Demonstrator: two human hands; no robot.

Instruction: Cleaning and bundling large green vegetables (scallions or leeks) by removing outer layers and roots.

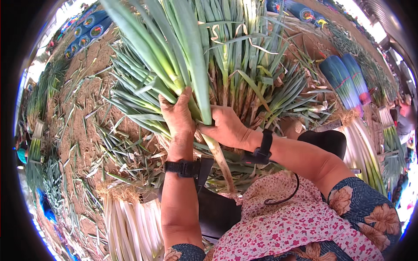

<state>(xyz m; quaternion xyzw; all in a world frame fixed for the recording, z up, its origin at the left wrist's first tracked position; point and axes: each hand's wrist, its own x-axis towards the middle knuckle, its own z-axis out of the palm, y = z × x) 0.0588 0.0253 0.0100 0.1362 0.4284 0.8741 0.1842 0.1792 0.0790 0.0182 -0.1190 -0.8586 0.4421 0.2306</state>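
Observation:
A large green onion (219, 158) is held slantwise before me, its leaves fanning up and away and its pale, soil-stained shaft pointing down towards my lap. My left hand (178, 114) wraps around it where the leaves part, thumb on top. Just to the right, my right hand (228, 127) pinches the lower end of a broad outer leaf (197, 65) against the stalk. Behind my hands stands a dense heap of untrimmed green onions (243, 81) with brown, dry outer skins. More leafy onions (137, 88) lie to the left of the heap.
Peeled white onions with roots (130, 225) lie at lower left, and others (362, 153) at right. Leaf scraps (120, 156) litter the dirt floor (81, 107). Blue-wrapped bundles (339, 78) lie at right. A flowered apron (281, 212) covers my lap. A person (405, 114) is at the far right.

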